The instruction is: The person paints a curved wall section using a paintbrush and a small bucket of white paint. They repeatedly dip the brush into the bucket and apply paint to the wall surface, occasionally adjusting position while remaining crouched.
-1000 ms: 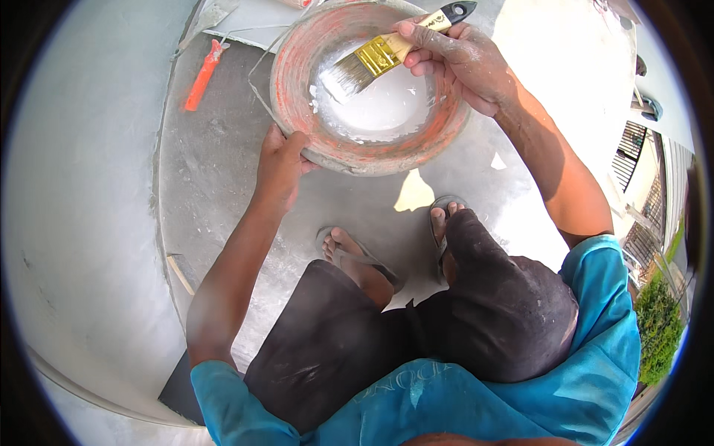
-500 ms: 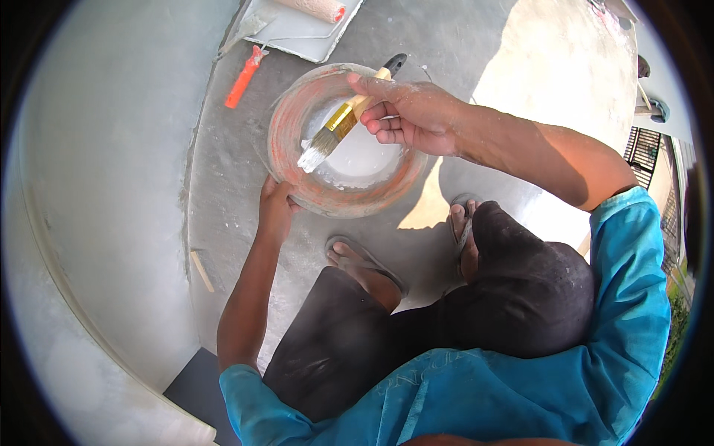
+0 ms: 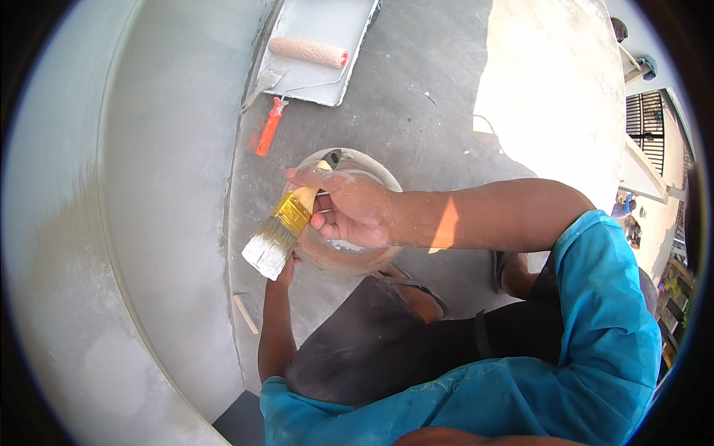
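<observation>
A paintbrush (image 3: pixel 292 213) with a pale wooden handle, a yellow ferrule and bristles loaded with white paint is held in my right hand (image 3: pixel 355 207), fingers curled round its handle. The bristles point down and to the left, out past the side of a round bucket (image 3: pixel 383 167). White paint shows inside the bucket, though my right hand and forearm cover much of it. At the bucket's near left side, my left hand (image 3: pixel 285 272) grips the rim, partly hidden behind the bristles.
Beyond the bucket lies a white paint tray (image 3: pixel 318 88) with a paint roller (image 3: pixel 309 50), its orange handle resting on the floor. Another brush (image 3: pixel 269 80) leans on the tray's left edge. A curved grey wall (image 3: pixel 171 186) rises on the left. A small wooden strip (image 3: pixel 245 314) lies beside it.
My right hand has brought the paintbrush up from over the bucket and leftward, past its rim. The view has turned toward the left wall. My left hand stays at the bucket's rim.
</observation>
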Tool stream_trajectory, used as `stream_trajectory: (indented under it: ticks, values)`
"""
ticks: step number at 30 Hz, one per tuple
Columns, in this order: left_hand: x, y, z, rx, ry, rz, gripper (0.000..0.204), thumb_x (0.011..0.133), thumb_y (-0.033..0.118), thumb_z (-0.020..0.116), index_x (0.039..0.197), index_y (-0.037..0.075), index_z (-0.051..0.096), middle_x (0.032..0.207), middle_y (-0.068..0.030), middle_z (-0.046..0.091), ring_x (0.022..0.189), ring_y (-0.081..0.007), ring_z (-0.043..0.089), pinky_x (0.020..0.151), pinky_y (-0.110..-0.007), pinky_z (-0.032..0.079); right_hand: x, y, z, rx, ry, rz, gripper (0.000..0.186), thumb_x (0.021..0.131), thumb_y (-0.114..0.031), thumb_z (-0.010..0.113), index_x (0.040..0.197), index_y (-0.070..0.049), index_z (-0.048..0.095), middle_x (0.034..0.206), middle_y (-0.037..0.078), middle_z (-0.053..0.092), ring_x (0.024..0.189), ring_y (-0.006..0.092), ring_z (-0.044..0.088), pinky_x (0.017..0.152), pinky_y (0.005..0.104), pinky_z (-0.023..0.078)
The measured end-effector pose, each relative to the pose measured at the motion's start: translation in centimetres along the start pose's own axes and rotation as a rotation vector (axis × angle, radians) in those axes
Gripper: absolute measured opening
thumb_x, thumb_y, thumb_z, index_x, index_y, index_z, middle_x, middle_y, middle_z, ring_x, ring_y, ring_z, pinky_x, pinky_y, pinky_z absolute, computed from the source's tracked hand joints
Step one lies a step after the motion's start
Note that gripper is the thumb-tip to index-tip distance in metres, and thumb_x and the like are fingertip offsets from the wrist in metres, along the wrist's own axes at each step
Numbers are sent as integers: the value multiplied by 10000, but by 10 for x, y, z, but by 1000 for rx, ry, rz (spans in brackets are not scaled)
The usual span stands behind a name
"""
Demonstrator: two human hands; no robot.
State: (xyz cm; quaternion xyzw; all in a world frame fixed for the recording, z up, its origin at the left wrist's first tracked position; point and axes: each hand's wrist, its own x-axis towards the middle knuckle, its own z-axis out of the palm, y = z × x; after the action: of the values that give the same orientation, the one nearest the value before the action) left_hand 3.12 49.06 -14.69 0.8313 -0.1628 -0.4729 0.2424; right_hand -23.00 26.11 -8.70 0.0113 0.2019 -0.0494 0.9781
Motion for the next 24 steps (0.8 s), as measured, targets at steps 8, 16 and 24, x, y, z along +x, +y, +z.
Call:
stream_trajectory:
  ticks: [8,16,24]
  values:
    - [-27,7,8,140,218,0,659,987,418,624,1510,88,396,1386,-111,562,1142,-213,637,960,-396,515,-22,-22,13,368,-465,-258,294,987,-429,699,1008,-163,574,870,-11,662,591,72,575,537,226,455]
    - [-133,134,3,317,285,130,443,1019,224,549,1408,16,511,1338,-109,619,1146,-185,627,983,-324,479,-49,-95,49,256,-599,-917,248,1042,-355,627,1006,-116,571,880,59,684,613,114,621,546,273,490]
    - [-216,213,73,629,296,168,362,1060,267,553,1369,79,579,1311,-112,651,1182,-201,644,1031,-347,467,-59,-74,102,77,-695,-1187,305,1017,-219,665,1233,-36,552,1029,129,650,692,170,669,607,289,573]
